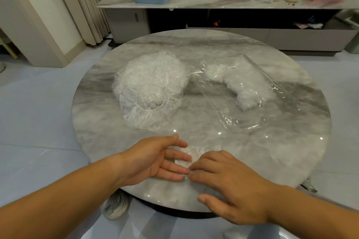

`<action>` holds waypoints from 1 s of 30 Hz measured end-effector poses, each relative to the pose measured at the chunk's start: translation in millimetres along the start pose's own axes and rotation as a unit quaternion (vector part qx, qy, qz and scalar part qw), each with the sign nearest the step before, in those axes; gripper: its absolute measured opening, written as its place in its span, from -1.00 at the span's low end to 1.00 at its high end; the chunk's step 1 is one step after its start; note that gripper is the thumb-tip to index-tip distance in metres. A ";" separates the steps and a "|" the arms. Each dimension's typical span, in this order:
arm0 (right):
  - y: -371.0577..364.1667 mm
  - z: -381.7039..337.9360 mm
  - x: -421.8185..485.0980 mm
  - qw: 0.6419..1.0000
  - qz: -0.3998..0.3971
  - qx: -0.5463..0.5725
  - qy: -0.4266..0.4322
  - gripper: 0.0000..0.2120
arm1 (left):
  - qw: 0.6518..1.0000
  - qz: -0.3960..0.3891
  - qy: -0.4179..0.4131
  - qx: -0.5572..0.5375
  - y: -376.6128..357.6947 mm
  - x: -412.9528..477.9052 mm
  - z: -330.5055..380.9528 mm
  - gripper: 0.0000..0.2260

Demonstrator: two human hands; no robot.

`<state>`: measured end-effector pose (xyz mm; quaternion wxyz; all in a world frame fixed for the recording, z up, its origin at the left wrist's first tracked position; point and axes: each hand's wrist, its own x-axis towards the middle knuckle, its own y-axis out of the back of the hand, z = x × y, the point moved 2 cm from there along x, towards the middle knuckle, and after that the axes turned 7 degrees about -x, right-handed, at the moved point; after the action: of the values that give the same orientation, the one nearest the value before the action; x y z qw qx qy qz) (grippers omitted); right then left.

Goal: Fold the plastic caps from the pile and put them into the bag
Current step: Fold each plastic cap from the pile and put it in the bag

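Both hands rest at the near edge of the round marble table. The left hand lies palm up with fingers spread flat, partly over a small clear plastic cap lying on the tabletop. The right hand lies palm down, fingers loosely spread, its fingertips touching the cap's near edge beside the left fingertips; neither hand pinches it. The pile of caps sits mid-table, left of centre. The clear bag lies just to its right, mouth toward the pile, with folded white caps inside.
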<state>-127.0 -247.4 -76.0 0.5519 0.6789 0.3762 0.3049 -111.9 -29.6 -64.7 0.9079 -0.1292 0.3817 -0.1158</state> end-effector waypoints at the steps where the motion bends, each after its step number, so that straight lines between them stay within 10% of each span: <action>1: -2.2 -0.1 -1.4 1.000 -0.008 -0.004 -0.006 -0.61 | 1.000 -0.001 -0.001 0.009 -0.2 -0.2 0.4 -0.63; 10: -5.4 0.5 -9.0 1.000 -0.006 0.002 -0.025 -0.59 | 0.983 0.101 -0.115 0.100 6.7 9.1 17.3 -0.70; 16: -3.7 4.1 -9.4 1.000 -0.011 -0.002 -0.013 -0.59 | 0.860 0.149 -0.194 0.447 -4.5 26.1 30.0 -0.60; 22: 1.2 11.0 -11.5 0.999 -0.024 -0.022 0.015 -0.54 | 0.805 0.102 -0.132 0.569 -25.4 41.0 36.0 -0.63; 30: 7.9 22.3 -17.8 0.983 0.097 0.086 -0.129 -0.60 | 0.911 0.115 -0.112 0.381 -10.8 36.6 33.1 -0.87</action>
<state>-116.6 -275.0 -72.9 0.5031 0.7908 0.2588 0.2336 -64.1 -46.3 -63.1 0.9321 0.2589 0.2163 -0.1321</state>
